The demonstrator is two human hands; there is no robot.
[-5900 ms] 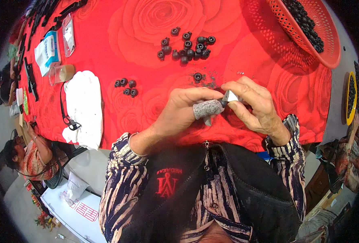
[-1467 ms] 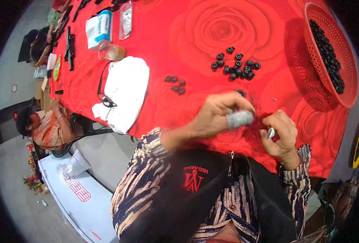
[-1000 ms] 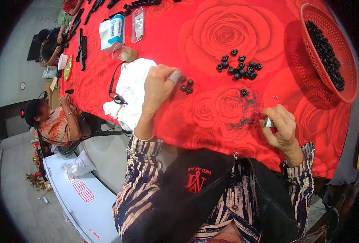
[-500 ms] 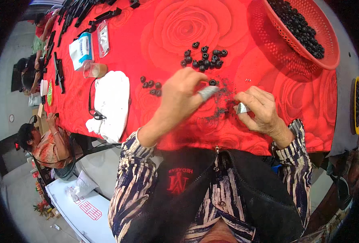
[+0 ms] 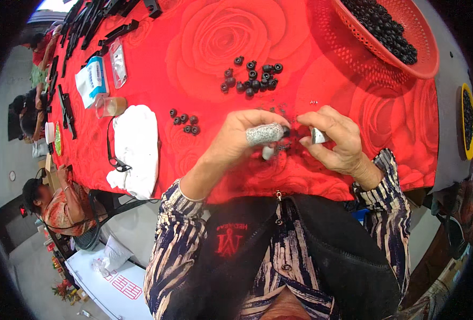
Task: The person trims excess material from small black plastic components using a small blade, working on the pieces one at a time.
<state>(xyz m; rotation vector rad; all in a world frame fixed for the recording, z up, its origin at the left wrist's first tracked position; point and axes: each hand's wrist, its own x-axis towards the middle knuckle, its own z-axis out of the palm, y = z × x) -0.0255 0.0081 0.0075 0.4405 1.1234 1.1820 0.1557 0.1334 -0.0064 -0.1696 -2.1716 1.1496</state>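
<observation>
- While your left hand [image 5: 235, 134] pinches a small black part [image 5: 286, 131] beside its grey finger sleeve [image 5: 264, 134], much of that part is covered by your grip.
- Your right hand [image 5: 339, 136] pinches a small pale, shiny piece [image 5: 318, 135], near the black part but apart from it.
- You seem to be at the trimming or scraping step — dark crumbs [image 5: 285, 147] lie close by on the red cloth [image 5: 236, 178].
- Your next move probably calls for a steady left pinch, the shiny edge meeting the part, and skin clear of it.
- Farther out, a few black parts [image 5: 186, 121] sit leftward, a larger cluster [image 5: 255, 80] ahead, and a red basket [image 5: 427, 56] of more at upper right.
</observation>
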